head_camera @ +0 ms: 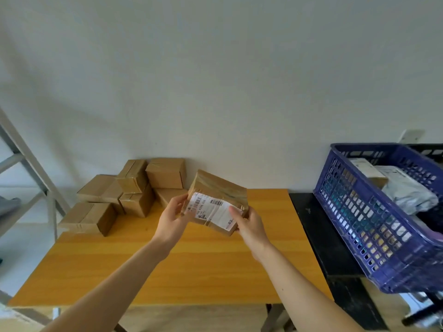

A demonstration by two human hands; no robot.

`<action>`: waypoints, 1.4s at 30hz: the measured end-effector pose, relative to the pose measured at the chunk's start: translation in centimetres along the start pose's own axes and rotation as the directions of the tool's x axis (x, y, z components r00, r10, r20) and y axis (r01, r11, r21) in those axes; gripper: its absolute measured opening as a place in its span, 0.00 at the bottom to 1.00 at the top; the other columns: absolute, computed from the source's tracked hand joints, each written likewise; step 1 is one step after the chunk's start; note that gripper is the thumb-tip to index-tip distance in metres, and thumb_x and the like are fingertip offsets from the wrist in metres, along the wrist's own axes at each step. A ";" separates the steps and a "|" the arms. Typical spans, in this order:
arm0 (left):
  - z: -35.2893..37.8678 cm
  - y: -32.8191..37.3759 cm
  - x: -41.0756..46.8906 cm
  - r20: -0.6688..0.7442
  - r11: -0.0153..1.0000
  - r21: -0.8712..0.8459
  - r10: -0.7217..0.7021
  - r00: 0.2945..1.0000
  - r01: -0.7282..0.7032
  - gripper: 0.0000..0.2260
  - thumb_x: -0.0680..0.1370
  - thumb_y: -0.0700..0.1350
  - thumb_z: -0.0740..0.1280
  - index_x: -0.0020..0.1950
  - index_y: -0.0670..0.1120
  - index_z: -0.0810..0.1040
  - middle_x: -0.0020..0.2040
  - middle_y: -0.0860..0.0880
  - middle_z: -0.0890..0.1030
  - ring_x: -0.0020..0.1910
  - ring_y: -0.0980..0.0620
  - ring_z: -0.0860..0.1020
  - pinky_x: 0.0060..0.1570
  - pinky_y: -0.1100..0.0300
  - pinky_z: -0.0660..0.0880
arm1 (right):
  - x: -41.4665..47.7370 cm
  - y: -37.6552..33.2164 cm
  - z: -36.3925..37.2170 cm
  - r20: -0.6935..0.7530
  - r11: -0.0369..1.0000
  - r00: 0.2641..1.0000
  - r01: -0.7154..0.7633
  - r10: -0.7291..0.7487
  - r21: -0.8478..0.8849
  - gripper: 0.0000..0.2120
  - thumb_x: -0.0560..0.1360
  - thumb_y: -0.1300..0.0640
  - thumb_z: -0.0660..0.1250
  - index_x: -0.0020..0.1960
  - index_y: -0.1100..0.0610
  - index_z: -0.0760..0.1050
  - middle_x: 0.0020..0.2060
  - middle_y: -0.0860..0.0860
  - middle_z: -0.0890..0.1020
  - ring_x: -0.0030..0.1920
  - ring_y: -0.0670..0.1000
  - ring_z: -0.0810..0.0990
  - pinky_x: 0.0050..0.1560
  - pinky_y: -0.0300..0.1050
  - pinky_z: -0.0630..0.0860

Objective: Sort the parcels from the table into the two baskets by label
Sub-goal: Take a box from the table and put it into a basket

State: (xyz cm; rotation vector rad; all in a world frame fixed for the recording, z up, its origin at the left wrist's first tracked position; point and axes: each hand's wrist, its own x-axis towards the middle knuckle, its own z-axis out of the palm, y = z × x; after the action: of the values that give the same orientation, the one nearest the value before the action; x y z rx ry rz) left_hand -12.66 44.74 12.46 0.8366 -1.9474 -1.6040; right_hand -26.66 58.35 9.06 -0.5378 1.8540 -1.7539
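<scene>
Arms outstretched, left hand [173, 221], right hand [251, 226], fingers [234, 211] apparently pinching tilted parcel [217, 197]

The held parcel [221, 186], a brown taped cardboard box, hangs tilted above the worktop [191, 267]. Its white barcode label [213, 209] faces up, with the left grip [172, 219] and right grip [249, 226] pinching its ends. The other brown parcels [134, 188] are heaped at the far left corner. To the right, the blue basket [374, 226] holds a grey bag parcel [407, 190] and a labelled box [366, 168]. The rim of the black basket [429, 149] shows behind it.

Left hand [173, 218], right hand [249, 226] grip labelled parcel [217, 202].
</scene>
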 end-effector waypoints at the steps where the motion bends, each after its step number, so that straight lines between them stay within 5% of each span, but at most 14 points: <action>1: -0.1 0.0 0.0 0.014 0.999 0.033 0.017 1.000 -0.018 0.20 0.78 0.42 0.67 0.68 0.55 0.68 0.57 0.58 0.75 0.57 0.59 0.73 0.49 0.65 0.69 | 0.1 -0.2 0.0 0.004 1.000 1.000 0.018 -0.018 0.006 0.22 0.75 0.46 0.70 0.66 0.49 0.69 0.57 0.48 0.81 0.56 0.48 0.81 0.57 0.53 0.79; 4: -0.5 0.0 0.4 0.043 0.996 0.079 0.042 0.998 -0.045 0.27 0.77 0.42 0.69 0.69 0.64 0.65 0.64 0.55 0.70 0.64 0.53 0.68 0.61 0.52 0.70 | 0.2 -0.9 0.3 0.008 0.998 0.998 0.056 -0.056 0.032 0.30 0.75 0.49 0.71 0.71 0.42 0.60 0.59 0.45 0.79 0.57 0.46 0.80 0.56 0.50 0.80; 6: -0.6 0.4 0.7 0.043 0.999 0.012 0.042 0.998 -0.043 0.28 0.77 0.40 0.69 0.68 0.66 0.65 0.62 0.53 0.74 0.61 0.50 0.73 0.60 0.44 0.74 | 0.1 -1.3 0.6 0.011 0.997 0.998 0.056 -0.056 0.046 0.28 0.76 0.52 0.71 0.70 0.43 0.61 0.58 0.45 0.80 0.54 0.44 0.81 0.47 0.42 0.81; 8: -0.4 0.9 0.7 0.022 0.995 -0.093 0.045 0.999 -0.043 0.27 0.77 0.37 0.68 0.67 0.63 0.67 0.56 0.50 0.78 0.56 0.49 0.78 0.52 0.47 0.79 | 0.0 -1.4 0.9 0.018 0.998 0.999 0.039 -0.040 0.056 0.25 0.76 0.54 0.70 0.67 0.46 0.63 0.55 0.46 0.80 0.50 0.42 0.82 0.39 0.36 0.79; 11: -0.3 1.2 1.1 -0.079 0.980 -0.161 0.105 0.991 -0.117 0.21 0.76 0.39 0.70 0.62 0.61 0.71 0.58 0.46 0.77 0.54 0.49 0.80 0.41 0.58 0.81 | 0.0 -1.3 1.6 0.012 0.997 0.999 0.033 -0.033 0.073 0.26 0.74 0.54 0.72 0.68 0.52 0.65 0.56 0.49 0.81 0.52 0.45 0.82 0.46 0.41 0.81; 15: -0.3 1.7 1.6 -0.170 0.970 -0.169 0.147 0.974 -0.175 0.20 0.74 0.43 0.73 0.58 0.64 0.72 0.57 0.49 0.79 0.54 0.50 0.80 0.44 0.56 0.82 | -0.3 -1.6 2.5 0.022 0.997 0.997 0.071 -0.070 -0.027 0.27 0.74 0.53 0.73 0.68 0.51 0.64 0.56 0.46 0.80 0.53 0.42 0.80 0.48 0.34 0.77; 23: 1.3 2.7 2.0 -0.110 0.968 -0.133 0.197 0.974 -0.211 0.45 0.73 0.32 0.71 0.77 0.64 0.50 0.55 0.52 0.78 0.53 0.49 0.79 0.50 0.51 0.80 | -0.6 -2.1 2.0 -0.048 0.983 0.990 0.121 -0.129 -0.137 0.29 0.75 0.55 0.72 0.70 0.54 0.61 0.56 0.48 0.80 0.55 0.46 0.80 0.58 0.47 0.77; 29: 1.5 2.2 2.4 -0.082 0.916 -0.391 0.065 0.995 -0.092 0.54 0.71 0.32 0.74 0.75 0.69 0.40 0.57 0.51 0.80 0.53 0.54 0.82 0.52 0.50 0.79 | -1.7 -2.9 1.8 -0.039 0.958 0.978 0.190 -0.203 -0.214 0.24 0.77 0.53 0.69 0.68 0.50 0.61 0.56 0.43 0.78 0.54 0.39 0.78 0.54 0.39 0.77; 31: 1.1 2.1 2.4 -0.042 0.878 -0.477 0.017 0.999 -0.035 0.46 0.71 0.31 0.74 0.77 0.60 0.53 0.55 0.49 0.81 0.53 0.50 0.82 0.51 0.49 0.79 | -1.9 -3.1 2.0 -0.037 0.946 0.974 0.209 -0.225 -0.248 0.23 0.77 0.52 0.68 0.67 0.50 0.61 0.56 0.43 0.79 0.54 0.40 0.79 0.54 0.42 0.77; 34: 0.6 1.9 2.4 0.049 0.855 -0.518 -0.019 0.999 0.042 0.20 0.72 0.33 0.72 0.61 0.47 0.76 0.56 0.45 0.83 0.56 0.44 0.81 0.55 0.46 0.78 | -2.1 -3.3 2.5 -0.013 0.928 0.966 0.244 -0.258 -0.283 0.18 0.78 0.51 0.67 0.63 0.45 0.63 0.57 0.42 0.79 0.55 0.42 0.79 0.56 0.43 0.77; 37: 0.5 1.3 2.1 0.092 0.835 -0.541 -0.067 0.994 0.106 0.17 0.74 0.36 0.72 0.61 0.48 0.76 0.56 0.46 0.83 0.55 0.44 0.81 0.54 0.44 0.79 | -1.9 -3.0 3.4 -0.010 0.883 0.948 0.294 -0.319 -0.366 0.17 0.78 0.51 0.65 0.65 0.46 0.66 0.60 0.46 0.74 0.61 0.45 0.73 0.62 0.46 0.74; 42: -0.1 0.1 1.7 0.088 0.830 -0.534 -0.132 0.987 0.159 0.16 0.75 0.41 0.71 0.61 0.52 0.75 0.55 0.48 0.83 0.54 0.45 0.82 0.46 0.48 0.80 | -1.9 -2.7 4.3 0.013 0.781 0.912 0.359 -0.410 -0.511 0.16 0.80 0.52 0.63 0.66 0.49 0.69 0.76 0.47 0.53 0.77 0.46 0.50 0.74 0.43 0.58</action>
State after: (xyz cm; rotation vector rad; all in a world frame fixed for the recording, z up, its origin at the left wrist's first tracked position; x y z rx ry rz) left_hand -13.81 43.47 12.55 0.7205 -1.3529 -2.1355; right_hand -22.72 55.89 11.84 -1.1212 2.4275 -1.5300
